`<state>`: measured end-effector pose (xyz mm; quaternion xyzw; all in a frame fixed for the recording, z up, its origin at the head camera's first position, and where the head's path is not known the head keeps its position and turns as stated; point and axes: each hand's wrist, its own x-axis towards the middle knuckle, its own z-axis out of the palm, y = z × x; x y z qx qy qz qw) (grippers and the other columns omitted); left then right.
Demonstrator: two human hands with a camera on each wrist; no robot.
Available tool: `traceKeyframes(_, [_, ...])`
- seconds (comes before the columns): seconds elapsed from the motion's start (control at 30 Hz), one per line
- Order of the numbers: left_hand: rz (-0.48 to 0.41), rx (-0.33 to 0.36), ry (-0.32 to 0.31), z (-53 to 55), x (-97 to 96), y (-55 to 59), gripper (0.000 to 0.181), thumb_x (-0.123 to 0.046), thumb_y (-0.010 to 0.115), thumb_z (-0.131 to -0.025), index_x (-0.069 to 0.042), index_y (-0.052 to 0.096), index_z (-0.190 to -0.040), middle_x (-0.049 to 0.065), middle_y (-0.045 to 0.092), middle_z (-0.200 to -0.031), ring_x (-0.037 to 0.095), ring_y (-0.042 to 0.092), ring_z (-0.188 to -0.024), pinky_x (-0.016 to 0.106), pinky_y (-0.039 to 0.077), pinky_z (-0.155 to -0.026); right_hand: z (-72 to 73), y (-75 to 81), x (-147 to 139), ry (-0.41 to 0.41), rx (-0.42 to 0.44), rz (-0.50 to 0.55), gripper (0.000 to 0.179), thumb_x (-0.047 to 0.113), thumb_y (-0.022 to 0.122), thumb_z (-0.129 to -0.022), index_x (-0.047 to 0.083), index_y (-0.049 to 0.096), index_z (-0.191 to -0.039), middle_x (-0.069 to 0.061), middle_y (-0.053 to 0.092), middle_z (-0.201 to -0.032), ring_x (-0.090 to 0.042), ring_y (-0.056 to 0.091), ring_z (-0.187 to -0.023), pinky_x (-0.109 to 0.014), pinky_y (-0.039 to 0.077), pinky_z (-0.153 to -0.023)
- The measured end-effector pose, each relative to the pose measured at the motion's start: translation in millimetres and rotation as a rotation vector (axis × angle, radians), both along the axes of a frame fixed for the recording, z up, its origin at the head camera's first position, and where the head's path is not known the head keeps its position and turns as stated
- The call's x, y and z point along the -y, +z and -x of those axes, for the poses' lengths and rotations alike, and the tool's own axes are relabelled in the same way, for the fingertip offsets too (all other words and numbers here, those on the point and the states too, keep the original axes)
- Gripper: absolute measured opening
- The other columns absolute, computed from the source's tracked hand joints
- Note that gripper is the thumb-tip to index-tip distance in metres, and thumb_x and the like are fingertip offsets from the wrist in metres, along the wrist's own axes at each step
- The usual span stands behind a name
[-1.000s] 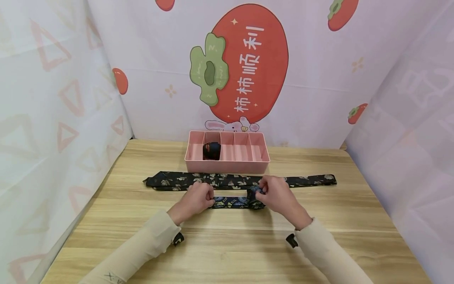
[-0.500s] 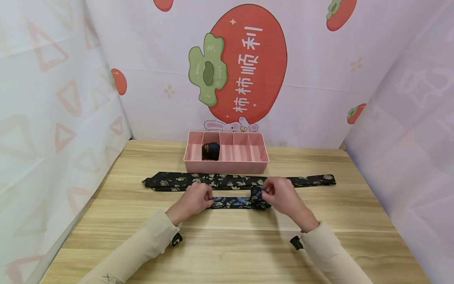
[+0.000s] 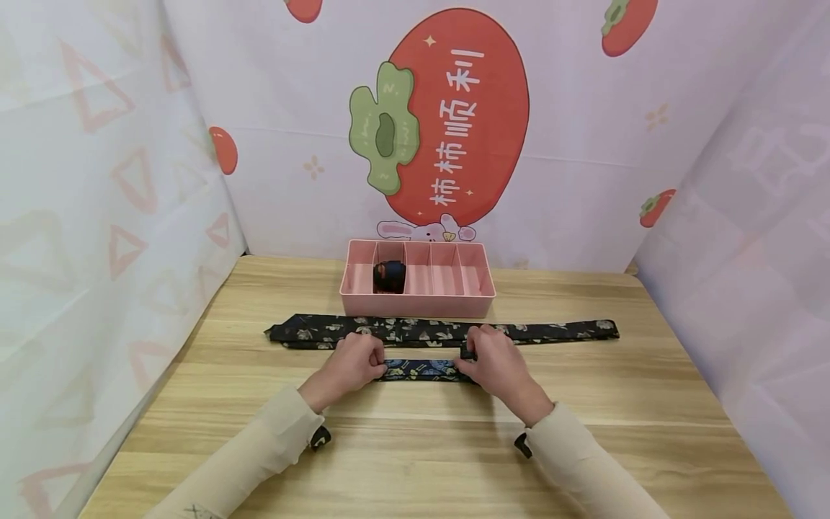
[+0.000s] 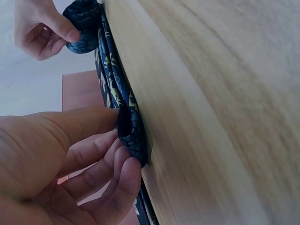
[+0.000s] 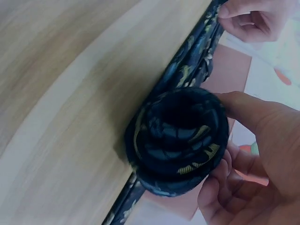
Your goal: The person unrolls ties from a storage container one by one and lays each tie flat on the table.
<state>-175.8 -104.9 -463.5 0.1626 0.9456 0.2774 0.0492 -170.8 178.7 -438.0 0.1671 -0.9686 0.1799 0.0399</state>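
A dark blue necktie (image 3: 421,370) with yellow and light-blue figures lies across the table, partly rolled up. My left hand (image 3: 349,366) pinches its folded flat end between thumb and fingers; the left wrist view shows the fold (image 4: 133,136). At the other end, my right hand (image 3: 501,367) grips the rolled part, a loose coil (image 5: 178,140) with its spiral facing the right wrist camera. In the head view that hand hides most of the coil. Just behind both hands, a black necktie with pale flowers (image 3: 421,331) lies stretched out flat.
A pink box (image 3: 418,306) with several compartments stands behind the black tie. In its second compartment from the left sits a dark rolled item (image 3: 389,277) with some red. A printed cloth backdrop (image 3: 570,194) rises at the table's back edge.
The rolled part first shifted slightly right, then came back left as my right hand turned over it, covering it more. My left hand keeps its pinch on the flat end.
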Motion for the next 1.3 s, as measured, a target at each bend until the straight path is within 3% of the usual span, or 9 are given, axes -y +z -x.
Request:
traceKeyframes(0.2, [0.010, -0.006, 0.003, 1.5, 3.3, -2.8, 0.024, -0.013, 0.086, -0.088, -0.018, 0.068, -0.072, -0.008, 0.061, -0.064, 0.008, 0.054, -0.060, 0.029, 0.049, -0.062, 1.8, 4.3, -15, -0.016, 0.020, 0.053, 0.034, 0.024, 0.091, -0.083, 0.008, 0.061, -0.082, -0.004, 0.057, -0.076, -0.014, 0.046, -0.061, -0.030, 0.043, -0.059])
traceKeyframes(0.57, [0.008, 0.034, 0.031, -0.9, 11.3, 1.8, 0.021, -0.009, 0.085, -0.088, -0.015, 0.070, -0.075, -0.006, 0.063, -0.067, 0.010, 0.056, -0.063, 0.032, 0.051, -0.065, 4.5, 18.1, -47, -0.006, 0.099, 0.138, 0.011, 0.008, 0.080, -0.085, 0.007, 0.071, -0.091, -0.002, 0.066, -0.082, -0.012, 0.056, -0.071, -0.030, 0.051, -0.066])
traceKeyframes(0.73, [0.017, 0.029, 0.042, -0.4, 21.3, 0.6, 0.018, -0.010, 0.084, -0.089, -0.014, 0.071, -0.078, -0.006, 0.065, -0.069, 0.009, 0.057, -0.063, 0.036, 0.051, -0.072, 4.6, 15.5, -63, -0.009, 0.098, 0.128, 0.010, -0.001, 0.073, -0.086, 0.005, 0.072, -0.094, -0.003, 0.069, -0.086, -0.012, 0.061, -0.077, -0.033, 0.056, -0.069])
traceKeyframes(0.9, [0.012, 0.031, 0.058, -0.4, 33.4, 1.6, 0.017, -0.009, 0.084, -0.089, -0.014, 0.071, -0.078, -0.005, 0.066, -0.069, 0.009, 0.058, -0.063, 0.033, 0.052, -0.067, 4.3, 8.2, -74, -0.020, 0.135, 0.124, 0.015, -0.004, 0.071, -0.087, 0.003, 0.072, -0.100, -0.005, 0.071, -0.091, -0.014, 0.065, -0.081, -0.034, 0.059, -0.071])
traceKeyframes(1.17, [0.018, 0.023, 0.037, -2.5, 43.0, 3.3, 0.017, -0.009, 0.083, -0.089, -0.013, 0.071, -0.078, -0.006, 0.067, -0.069, 0.007, 0.057, -0.062, 0.028, 0.051, -0.063, 6.8, 15.3, -59, 0.034, 0.068, 0.140, 0.009, 0.000, 0.072, -0.088, 0.003, 0.074, -0.096, -0.004, 0.071, -0.088, -0.011, 0.065, -0.077, -0.030, 0.058, -0.068])
traceKeyframes(1.3, [0.012, 0.028, 0.040, -4.1, 43.2, 3.1, 0.017, -0.009, 0.083, -0.089, -0.014, 0.071, -0.078, -0.006, 0.067, -0.070, 0.007, 0.058, -0.062, 0.028, 0.051, -0.063, 8.9, 16.9, -39, 0.071, 0.091, 0.127, 0.010, 0.004, 0.078, -0.089, 0.002, 0.074, -0.098, -0.005, 0.070, -0.089, -0.011, 0.063, -0.077, -0.030, 0.057, -0.069])
